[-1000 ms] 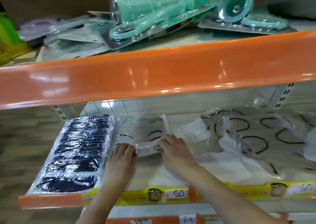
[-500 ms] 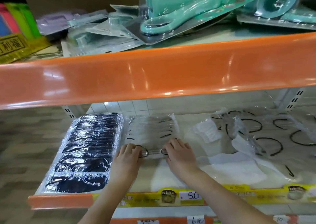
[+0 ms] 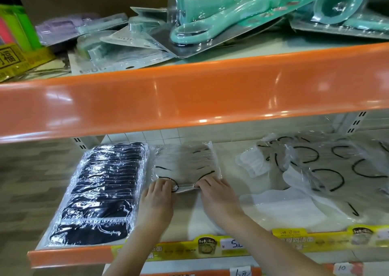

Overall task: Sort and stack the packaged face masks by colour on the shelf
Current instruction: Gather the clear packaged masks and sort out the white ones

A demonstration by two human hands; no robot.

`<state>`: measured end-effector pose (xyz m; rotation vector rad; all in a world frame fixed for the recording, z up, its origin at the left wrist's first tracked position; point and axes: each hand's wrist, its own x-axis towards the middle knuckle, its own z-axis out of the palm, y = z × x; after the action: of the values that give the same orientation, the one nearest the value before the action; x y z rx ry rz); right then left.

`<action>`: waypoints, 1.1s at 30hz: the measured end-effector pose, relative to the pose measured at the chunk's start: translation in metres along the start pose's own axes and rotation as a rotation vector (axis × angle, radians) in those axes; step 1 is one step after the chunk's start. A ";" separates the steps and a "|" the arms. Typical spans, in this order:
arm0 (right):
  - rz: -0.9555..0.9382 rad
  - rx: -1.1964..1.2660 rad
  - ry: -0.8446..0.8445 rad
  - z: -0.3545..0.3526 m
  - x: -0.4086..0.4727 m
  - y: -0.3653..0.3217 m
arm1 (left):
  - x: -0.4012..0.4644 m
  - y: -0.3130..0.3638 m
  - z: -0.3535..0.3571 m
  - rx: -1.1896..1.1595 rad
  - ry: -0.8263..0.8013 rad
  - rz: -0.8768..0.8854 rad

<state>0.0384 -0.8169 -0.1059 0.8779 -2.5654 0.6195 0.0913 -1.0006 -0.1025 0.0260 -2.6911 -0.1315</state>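
The lower shelf point(image 3: 229, 149) is bounded in front by an orange lip point(image 3: 69, 256) carrying a yellow price strip point(image 3: 294, 242), and above by the deep orange edge of the upper shelf point(image 3: 189, 99), which overhangs the working space; the gap between the two is low, and bare shelf is seen only between the white stack point(image 3: 186, 164) and the loose pile point(image 3: 315, 170), and in front of the white stack toward the lip. Two hands are reached in from below; the left hand point(image 3: 156, 202) is laid palm down with fingers curled onto the near left corner of the white stack, over a black ear loop; the right hand point(image 3: 216, 195) is set likewise on the near right corner; both are partly closed, pressing or pinching the front packet edge, and it cannot be told whether that packet is lifted. One black stack point(image 3: 99, 193) of wrapped masks is laid at the left end, running from the back to the lip, just beside the left hand; its packets overlap too closely to be counted exactly. One white stack is placed directly to its right, touching it. One loose pile of white masks with black loops is spread at the right, well apart from the hands; roughly seven loops are visible. On the upper shelf two teal blister packs point(image 3: 223, 17) are distinguished, with several flatter clear packets point(image 3: 117, 42) beside them; a green and yellow box point(image 3: 14, 44) is seen at far left.
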 end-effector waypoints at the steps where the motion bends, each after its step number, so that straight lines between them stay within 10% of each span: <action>1: -0.001 -0.009 0.005 0.001 -0.001 -0.001 | -0.001 0.002 0.000 -0.007 0.009 0.020; 25: 0.077 -0.007 -0.134 -0.055 -0.016 0.046 | 0.012 0.113 0.004 -0.047 0.019 0.059; 33: 0.223 -0.134 0.046 -0.105 -0.047 0.117 | 0.037 0.206 0.013 -0.193 0.020 0.187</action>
<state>0.0181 -0.6576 -0.0735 0.5326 -2.6482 0.5154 0.0529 -0.7956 -0.0785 -0.2807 -2.6321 -0.3292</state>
